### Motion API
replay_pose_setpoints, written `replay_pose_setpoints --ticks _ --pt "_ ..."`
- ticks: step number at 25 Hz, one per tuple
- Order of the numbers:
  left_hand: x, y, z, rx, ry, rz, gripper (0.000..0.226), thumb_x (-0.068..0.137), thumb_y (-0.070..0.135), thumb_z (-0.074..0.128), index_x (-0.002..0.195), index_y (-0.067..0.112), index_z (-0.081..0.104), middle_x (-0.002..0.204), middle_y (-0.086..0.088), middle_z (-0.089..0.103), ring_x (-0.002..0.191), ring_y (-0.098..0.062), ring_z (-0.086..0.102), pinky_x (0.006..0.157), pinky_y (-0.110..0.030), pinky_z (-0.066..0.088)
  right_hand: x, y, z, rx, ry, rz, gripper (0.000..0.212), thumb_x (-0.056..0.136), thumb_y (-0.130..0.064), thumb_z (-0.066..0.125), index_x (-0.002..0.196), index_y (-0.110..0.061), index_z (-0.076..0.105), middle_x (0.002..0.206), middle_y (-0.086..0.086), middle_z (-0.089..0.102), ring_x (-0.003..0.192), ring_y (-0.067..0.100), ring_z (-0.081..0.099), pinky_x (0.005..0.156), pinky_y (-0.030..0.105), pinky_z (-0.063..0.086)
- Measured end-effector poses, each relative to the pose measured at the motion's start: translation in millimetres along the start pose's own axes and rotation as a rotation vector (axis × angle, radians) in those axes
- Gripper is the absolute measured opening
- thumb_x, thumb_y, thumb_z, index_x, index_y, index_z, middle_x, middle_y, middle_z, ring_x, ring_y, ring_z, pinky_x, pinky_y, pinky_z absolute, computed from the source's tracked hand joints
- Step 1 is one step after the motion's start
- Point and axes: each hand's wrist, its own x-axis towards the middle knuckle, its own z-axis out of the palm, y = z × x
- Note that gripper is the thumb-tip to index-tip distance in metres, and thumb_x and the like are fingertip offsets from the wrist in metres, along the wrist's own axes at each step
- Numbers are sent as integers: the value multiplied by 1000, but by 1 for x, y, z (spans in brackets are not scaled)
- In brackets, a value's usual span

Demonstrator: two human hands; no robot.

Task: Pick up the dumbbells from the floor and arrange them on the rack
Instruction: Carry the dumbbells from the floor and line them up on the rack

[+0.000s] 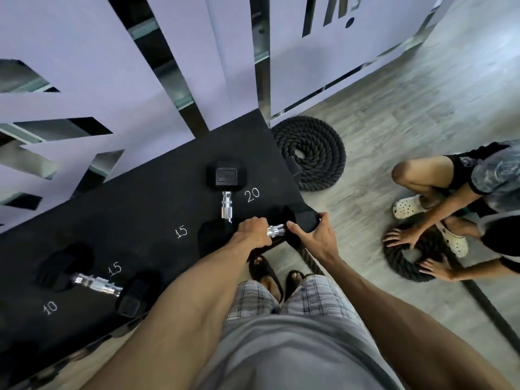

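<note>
Both grips closed on dumbbell

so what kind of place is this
Most likely a gym: dumbbells lie on a black rack chalked with weights like 20, and a coiled battle rope sits on the floor.

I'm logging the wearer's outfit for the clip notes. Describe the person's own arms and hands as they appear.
Both arms are bare along all that shows, with no sleeve over them. The left hand and right hand wear no gloves, and no rings, watch or wristbands are visible. Below them show a grey shirt, plaid shorts and dark sandals.
</note>
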Motion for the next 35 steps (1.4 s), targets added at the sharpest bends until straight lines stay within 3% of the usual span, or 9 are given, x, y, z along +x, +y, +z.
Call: replay_pose_setpoints --ticks 8,14,20,25,30,35 --pt "64 -3 -34 141 -26 43 27 85 19 63 111 13 63 116 -9 65 108 -28 63 81 -34 45 56 -13 14 7 -43 132 84 60 -76 71 111 -17 41 110 2 60 104 23 61 89 43 54" --pt "84 0 -28 175 -27 5 28 89 19 63 116 12 63 119 -9 65 112 -28 62 87 -35 48 89 -10 10 -266 -109 57 95 67 -79 62 125 -5 48 120 12 58 119 28 49 103 43 43" --pt "93 2 -23 197 -4 -17 26 91 15 60 117 12 63 119 -9 66 112 -29 63 87 -35 49 105 -8 7 -427 -179 12 103 67 -88 48 124 -3 53 121 11 61 120 26 45 102 40 41" --pt "91 2 -10 233 0 2 24 93 10 55 116 13 64 117 -8 67 110 -29 64 82 -35 49 97 5 9 -452 -226 -15 94 70 -82 55 124 -5 51 120 10 60 118 26 45 102 41 42" --pt "88 2 -8 237 23 5 25 91 9 59 116 13 64 116 -9 67 108 -29 65 80 -35 49 98 0 7 -395 -249 -54 95 75 -71 63 142 -10 33 128 15 56 126 32 42 103 43 40" --pt "88 0 -1 245 -4 13 31 86 8 66 116 14 63 117 -8 67 109 -29 65 81 -35 50 96 8 8 -418 -271 -63 93 76 -72 62 141 -11 35 127 8 58 120 29 43 97 41 43"
